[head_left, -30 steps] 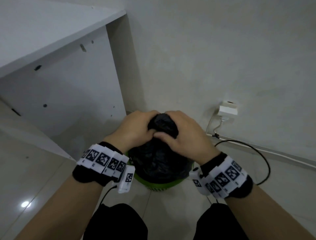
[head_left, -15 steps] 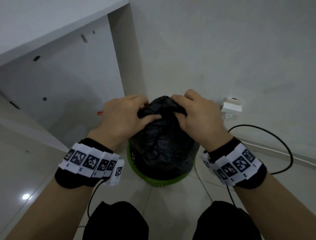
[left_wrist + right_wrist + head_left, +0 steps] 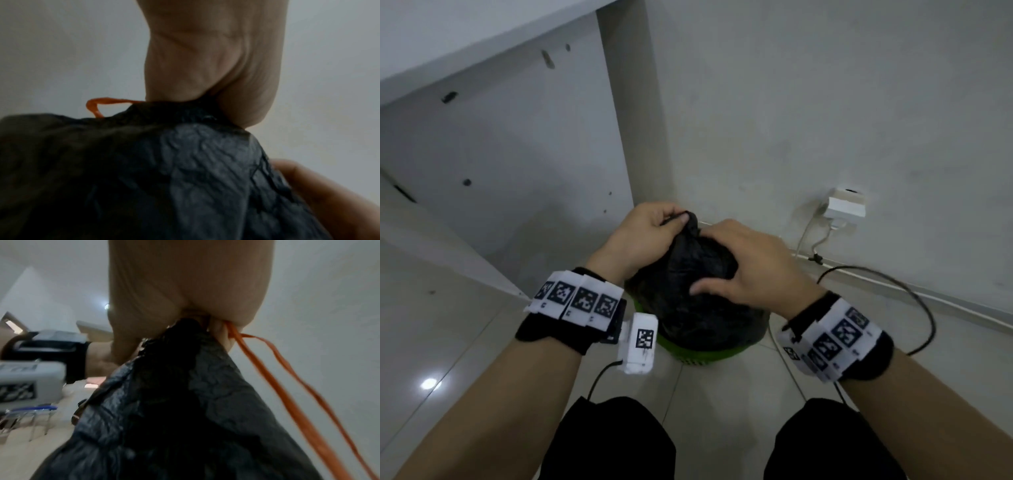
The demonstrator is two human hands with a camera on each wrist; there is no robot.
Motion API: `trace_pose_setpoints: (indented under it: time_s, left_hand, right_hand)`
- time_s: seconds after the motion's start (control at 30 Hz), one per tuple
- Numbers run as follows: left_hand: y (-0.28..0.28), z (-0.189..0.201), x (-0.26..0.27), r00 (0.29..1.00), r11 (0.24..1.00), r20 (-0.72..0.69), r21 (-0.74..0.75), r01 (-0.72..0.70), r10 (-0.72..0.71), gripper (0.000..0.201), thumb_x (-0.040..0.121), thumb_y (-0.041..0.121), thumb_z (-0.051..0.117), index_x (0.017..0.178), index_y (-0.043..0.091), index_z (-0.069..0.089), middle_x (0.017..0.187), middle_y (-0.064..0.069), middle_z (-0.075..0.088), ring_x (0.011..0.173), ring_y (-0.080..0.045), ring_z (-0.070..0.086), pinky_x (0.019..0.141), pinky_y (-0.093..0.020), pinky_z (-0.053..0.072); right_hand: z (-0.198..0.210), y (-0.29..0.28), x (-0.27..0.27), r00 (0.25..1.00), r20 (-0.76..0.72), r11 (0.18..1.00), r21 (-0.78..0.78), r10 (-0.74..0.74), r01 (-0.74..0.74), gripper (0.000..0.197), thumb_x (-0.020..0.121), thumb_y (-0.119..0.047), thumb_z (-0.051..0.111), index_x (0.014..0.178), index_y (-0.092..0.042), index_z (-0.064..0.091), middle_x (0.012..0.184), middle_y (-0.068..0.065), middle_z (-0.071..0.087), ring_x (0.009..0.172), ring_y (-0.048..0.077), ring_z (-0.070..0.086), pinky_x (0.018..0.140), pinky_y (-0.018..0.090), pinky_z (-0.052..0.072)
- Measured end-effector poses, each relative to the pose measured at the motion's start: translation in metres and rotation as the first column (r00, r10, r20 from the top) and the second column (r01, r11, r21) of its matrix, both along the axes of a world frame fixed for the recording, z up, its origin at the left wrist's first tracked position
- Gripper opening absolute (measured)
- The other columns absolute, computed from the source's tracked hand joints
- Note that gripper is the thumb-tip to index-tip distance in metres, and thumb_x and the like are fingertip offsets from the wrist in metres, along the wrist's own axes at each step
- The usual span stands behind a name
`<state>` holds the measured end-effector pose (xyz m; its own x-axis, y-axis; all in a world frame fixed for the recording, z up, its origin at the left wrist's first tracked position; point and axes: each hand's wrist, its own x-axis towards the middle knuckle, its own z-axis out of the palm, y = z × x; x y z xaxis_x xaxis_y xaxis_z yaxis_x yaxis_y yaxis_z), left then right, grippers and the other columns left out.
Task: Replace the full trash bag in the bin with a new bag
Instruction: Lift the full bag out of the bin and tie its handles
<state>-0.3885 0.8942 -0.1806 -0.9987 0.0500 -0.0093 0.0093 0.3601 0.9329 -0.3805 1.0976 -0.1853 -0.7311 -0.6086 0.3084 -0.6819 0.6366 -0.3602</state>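
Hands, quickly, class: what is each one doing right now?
Left hand: grips the gathered neck of the black trash bag.
Right hand: curled around the bag just below the neck.

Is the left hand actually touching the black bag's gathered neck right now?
Touching. The head view shows the left hand pinching the black bag at its gathered neck.

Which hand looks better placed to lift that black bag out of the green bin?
Probably the left hand: it grips the gathered neck of the black bag at the top. The right hand lies lower on the bag's side. The green bin is under it.
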Motion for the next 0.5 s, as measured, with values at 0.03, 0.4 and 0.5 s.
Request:
trace_pose_setpoints:
  time_s: [0.03,0.4,0.5]
  left_hand:
    - [0.000,-0.002,0.002,1.000,1.000,0.006,-0.028,0.011,-0.011,0.019,0.099,0.018,0.056,0.086,0.018,0.070,0.078,0.003,0.069,0.073,-0.006,0.061,0.074,-0.026,0.049]
    - [-0.008,-0.024,0.007,0.958,0.739,-0.167,-0.671,0.062,-0.232,0.033,0.079,0.044,0.054,0.104,0.031,0.072,0.089,0.003,0.073,0.087,-0.026,0.068,0.073,-0.041,0.056]
    - [-0.002,-0.032,0.003,0.989,0.834,-0.002,-0.537,0.125,-0.149,0.024,0.085,0.031,0.054,0.087,0.015,0.072,0.084,-0.005,0.074,0.082,-0.025,0.068,0.071,-0.037,0.055]
  right_hand:
    - [-0.009,0.000,-0.003,1.000,0.007,0.999,0.034,-0.016,0.016,0.049,0.080,-0.054,0.072,0.119,-0.025,0.066,0.112,-0.003,0.071,0.102,0.019,0.066,0.081,0.028,0.049]
    - [-0.009,0.010,-0.017,0.877,0.452,0.962,-0.126,-0.163,0.244,0.046,0.090,-0.056,0.063,0.116,-0.018,0.065,0.103,0.002,0.068,0.091,0.008,0.060,0.083,0.033,0.049]
    - [-0.017,0.009,0.003,0.996,0.061,0.998,0.002,-0.059,0.059,0.069,0.079,-0.066,0.066,0.137,-0.031,0.054,0.128,-0.007,0.060,0.113,0.013,0.060,0.091,0.031,0.051]
